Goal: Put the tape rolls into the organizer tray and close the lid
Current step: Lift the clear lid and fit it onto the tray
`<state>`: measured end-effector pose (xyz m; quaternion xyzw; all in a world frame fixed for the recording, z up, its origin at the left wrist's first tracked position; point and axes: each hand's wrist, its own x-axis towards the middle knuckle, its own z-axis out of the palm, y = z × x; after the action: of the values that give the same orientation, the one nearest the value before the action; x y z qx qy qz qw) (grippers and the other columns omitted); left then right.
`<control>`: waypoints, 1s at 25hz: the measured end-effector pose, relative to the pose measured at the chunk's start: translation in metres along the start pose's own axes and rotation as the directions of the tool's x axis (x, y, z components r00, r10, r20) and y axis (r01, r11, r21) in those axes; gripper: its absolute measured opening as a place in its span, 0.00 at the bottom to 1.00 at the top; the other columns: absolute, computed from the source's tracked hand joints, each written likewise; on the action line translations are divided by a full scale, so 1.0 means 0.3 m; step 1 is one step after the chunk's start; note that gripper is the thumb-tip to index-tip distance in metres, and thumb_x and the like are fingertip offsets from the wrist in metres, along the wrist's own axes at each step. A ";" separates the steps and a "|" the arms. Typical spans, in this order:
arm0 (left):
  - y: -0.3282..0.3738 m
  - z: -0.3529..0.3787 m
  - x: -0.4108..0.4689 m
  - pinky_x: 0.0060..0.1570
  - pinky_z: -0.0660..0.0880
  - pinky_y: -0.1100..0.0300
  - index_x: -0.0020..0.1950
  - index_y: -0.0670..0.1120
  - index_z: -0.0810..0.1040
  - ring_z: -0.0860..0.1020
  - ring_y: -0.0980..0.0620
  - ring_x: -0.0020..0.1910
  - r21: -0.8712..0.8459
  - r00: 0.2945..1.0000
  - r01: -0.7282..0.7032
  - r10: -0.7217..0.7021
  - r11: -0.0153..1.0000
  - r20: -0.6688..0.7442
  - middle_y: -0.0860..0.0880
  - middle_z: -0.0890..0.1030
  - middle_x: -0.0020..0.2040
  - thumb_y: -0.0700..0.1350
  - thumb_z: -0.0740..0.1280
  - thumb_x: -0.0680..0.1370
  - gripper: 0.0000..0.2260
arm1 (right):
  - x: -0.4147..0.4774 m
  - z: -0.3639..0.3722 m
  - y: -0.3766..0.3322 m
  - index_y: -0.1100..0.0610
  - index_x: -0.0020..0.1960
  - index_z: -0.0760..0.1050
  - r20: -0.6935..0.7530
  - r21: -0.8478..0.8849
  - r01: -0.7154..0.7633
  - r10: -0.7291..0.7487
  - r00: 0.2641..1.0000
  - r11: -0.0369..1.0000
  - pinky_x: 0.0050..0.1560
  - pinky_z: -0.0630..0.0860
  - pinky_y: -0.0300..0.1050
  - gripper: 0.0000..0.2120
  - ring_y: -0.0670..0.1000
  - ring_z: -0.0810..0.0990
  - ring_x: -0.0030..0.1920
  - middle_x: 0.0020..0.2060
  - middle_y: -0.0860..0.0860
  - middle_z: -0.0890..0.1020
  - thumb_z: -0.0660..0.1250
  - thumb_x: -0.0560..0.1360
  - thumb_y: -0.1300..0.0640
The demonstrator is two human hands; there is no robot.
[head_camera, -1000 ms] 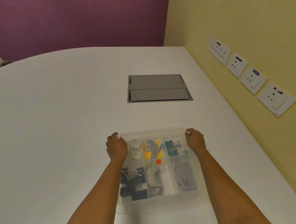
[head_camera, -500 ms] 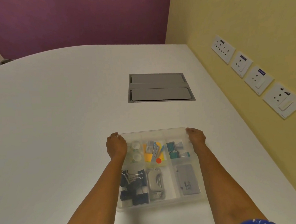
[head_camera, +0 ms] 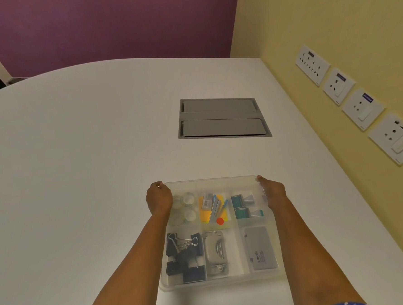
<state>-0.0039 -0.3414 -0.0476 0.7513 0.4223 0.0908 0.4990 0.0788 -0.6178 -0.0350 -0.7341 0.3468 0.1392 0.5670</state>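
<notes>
**Both hands on tray's far corners**

Your left hand [head_camera: 159, 197] curls around the organizer tray [head_camera: 224, 283] at its far-left corner. Clear tape rolls [head_camera: 186, 208] sit in the far-left compartment. Your right hand [head_camera: 272, 191] grips the far-right corner. The tray rests on the tabletop [head_camera: 79, 171].

Both hands at the far corners of a clear organizer tray on the white bench.

The left hand [head_camera: 159, 197] and right hand [head_camera: 272, 191] curl over the far corners of the organizer tray [head_camera: 218, 283], whose clear lid [head_camera: 209, 183] appears to lie flat on top. Through it show clear tape rolls [head_camera: 185, 208] far left, black binder clips [head_camera: 183, 254] near left, a grey punch [head_camera: 215, 250] in the middle, and a grey box [head_camera: 260, 247] near right. A grey cable hatch [head_camera: 222, 118] sits farther along the bench [head_camera: 78, 160].
</notes>
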 end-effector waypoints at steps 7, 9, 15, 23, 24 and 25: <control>-0.005 -0.012 0.025 0.62 0.70 0.50 0.60 0.37 0.77 0.75 0.39 0.61 -0.072 0.985 0.134 -0.125 0.988 0.118 0.38 0.78 0.62 0.48 0.56 0.82 0.18 | 0.003 -0.005 0.007 0.64 0.64 0.71 0.042 0.007 0.024 -0.024 0.999 1.000 0.66 0.71 0.54 0.27 0.60 0.75 0.62 0.62 0.60 0.77 0.69 0.73 0.47; -0.013 -0.017 0.029 0.64 0.69 0.50 0.61 0.39 0.77 0.74 0.39 0.63 -0.085 0.976 0.165 -0.150 0.983 0.157 0.39 0.77 0.63 0.51 0.56 0.83 0.19 | 0.009 -0.005 0.007 0.64 0.65 0.70 0.042 0.001 0.032 -0.032 0.999 0.999 0.68 0.71 0.55 0.27 0.61 0.74 0.63 0.63 0.61 0.76 0.69 0.74 0.47; -0.029 -0.002 0.034 0.65 0.68 0.50 0.62 0.40 0.78 0.74 0.39 0.63 -0.041 0.981 0.126 -0.118 0.991 0.154 0.39 0.77 0.64 0.53 0.53 0.83 0.21 | 0.023 0.001 0.014 0.64 0.66 0.69 0.053 -0.018 0.065 -0.064 0.997 0.998 0.69 0.70 0.56 0.27 0.61 0.74 0.64 0.64 0.61 0.75 0.67 0.75 0.46; -0.033 0.010 0.043 0.63 0.70 0.48 0.62 0.40 0.76 0.75 0.39 0.61 -0.035 0.986 0.100 -0.094 0.994 0.140 0.39 0.78 0.62 0.52 0.53 0.83 0.21 | 0.026 0.002 0.017 0.64 0.65 0.70 0.036 -0.084 0.068 -0.065 0.997 0.994 0.68 0.70 0.54 0.27 0.61 0.74 0.63 0.63 0.61 0.75 0.66 0.75 0.44; -0.034 0.008 0.042 0.64 0.70 0.48 0.64 0.39 0.75 0.74 0.39 0.62 -0.021 0.985 0.094 -0.090 0.995 0.148 0.38 0.78 0.63 0.53 0.52 0.83 0.21 | 0.025 0.004 0.015 0.64 0.64 0.70 0.031 -0.104 0.080 -0.077 0.997 0.991 0.68 0.70 0.55 0.27 0.62 0.74 0.63 0.63 0.61 0.76 0.65 0.76 0.44; -0.032 0.006 0.040 0.65 0.69 0.47 0.66 0.39 0.73 0.74 0.38 0.63 -0.004 0.984 0.092 -0.090 0.996 0.156 0.38 0.76 0.64 0.53 0.51 0.83 0.22 | 0.022 0.004 0.014 0.65 0.63 0.71 0.030 -0.133 0.099 -0.096 0.995 0.986 0.68 0.71 0.55 0.27 0.62 0.75 0.62 0.62 0.62 0.76 0.64 0.76 0.44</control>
<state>-0.0006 -0.3326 -0.0598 0.7330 0.4155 0.0114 0.5385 0.0810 -0.6193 -0.0424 -0.7850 0.2936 0.1426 0.5265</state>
